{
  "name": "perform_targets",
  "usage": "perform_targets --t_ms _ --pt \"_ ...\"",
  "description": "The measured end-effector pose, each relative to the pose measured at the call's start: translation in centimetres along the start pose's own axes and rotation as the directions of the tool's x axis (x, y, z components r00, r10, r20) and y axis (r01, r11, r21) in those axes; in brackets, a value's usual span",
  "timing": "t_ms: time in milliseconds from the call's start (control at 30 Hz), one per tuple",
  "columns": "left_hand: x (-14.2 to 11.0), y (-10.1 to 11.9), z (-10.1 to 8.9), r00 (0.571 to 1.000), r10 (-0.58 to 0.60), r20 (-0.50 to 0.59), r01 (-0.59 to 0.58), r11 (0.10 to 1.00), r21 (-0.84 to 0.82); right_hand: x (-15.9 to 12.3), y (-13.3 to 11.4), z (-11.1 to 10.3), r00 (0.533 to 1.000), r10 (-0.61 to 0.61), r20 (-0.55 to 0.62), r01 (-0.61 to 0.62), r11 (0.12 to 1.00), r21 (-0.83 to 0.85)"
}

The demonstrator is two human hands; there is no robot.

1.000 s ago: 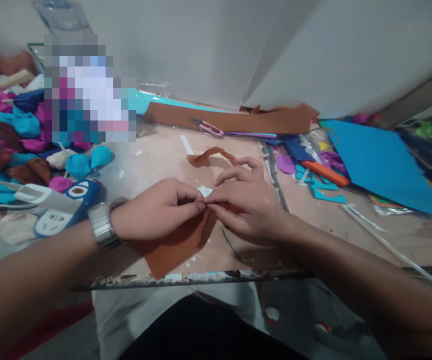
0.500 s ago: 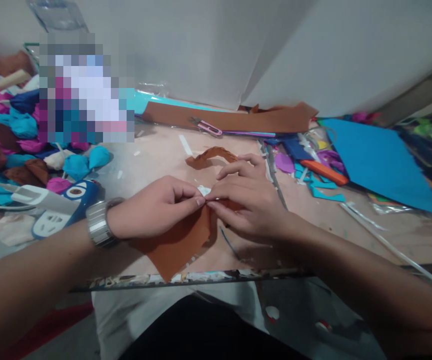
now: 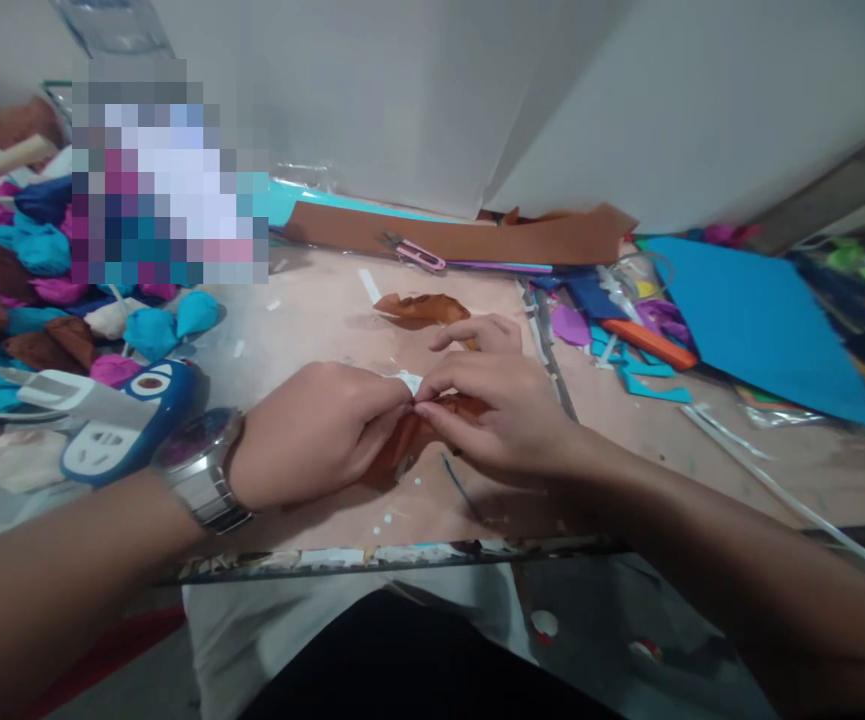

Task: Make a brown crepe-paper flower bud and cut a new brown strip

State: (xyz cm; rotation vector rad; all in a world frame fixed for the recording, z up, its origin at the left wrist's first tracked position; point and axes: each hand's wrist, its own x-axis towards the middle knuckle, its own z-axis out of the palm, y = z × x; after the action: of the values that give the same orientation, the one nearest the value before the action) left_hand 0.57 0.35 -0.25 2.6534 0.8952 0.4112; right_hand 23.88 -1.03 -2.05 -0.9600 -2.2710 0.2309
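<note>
Left fingers (image 3: pixel 381 425), right fingers (image 3: pixel 456 372) closed, tips meeting, pinching brown paper (image 3: pixel 403 445) toward desk's (image 3: pixel 289 325) near edge. Likely pleating; next fold wants firm pinch.

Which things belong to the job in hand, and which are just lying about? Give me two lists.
Job in hand:
brown paper, pinched between left hand and right hand
ruffled brown strip past the right hand, probably the same piece

Apparently just lying about:
pink snips
blue-and-white power strip
blue sheet
</note>
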Motion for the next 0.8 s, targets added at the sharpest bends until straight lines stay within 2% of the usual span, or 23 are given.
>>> perform_targets --t_ms 167,300,367,533,800 --pt "-0.2 0.1 0.3 0.991 0.125 -0.044 -0.114 0.973 0.198 0.2 -0.3 -0.3 0.994 0.057 0.098 -0.065 0.994 0.085" --pt "-0.3 0.0 0.4 0.979 0.191 -0.068 -0.170 0.955 0.241 0.3 -0.3 -0.4 0.984 0.059 0.170 -0.087 0.983 0.161" --pt "-0.2 -0.1 0.4 0.988 0.150 -0.037 -0.139 0.966 0.217 0.3 -0.1 -0.4 0.983 0.057 0.172 -0.088 0.980 0.178" --pt "0.2 -0.2 0.4 0.997 -0.043 0.058 0.034 0.989 0.144 0.0 0.8 -0.3 0.992 0.036 0.123 -0.053 0.989 0.136" --pt "0.3 -0.2 0.4 0.996 -0.056 0.070 0.049 0.994 0.094 0.1 0.9 -0.1 0.992 -0.085 0.095 0.090 0.995 -0.050"
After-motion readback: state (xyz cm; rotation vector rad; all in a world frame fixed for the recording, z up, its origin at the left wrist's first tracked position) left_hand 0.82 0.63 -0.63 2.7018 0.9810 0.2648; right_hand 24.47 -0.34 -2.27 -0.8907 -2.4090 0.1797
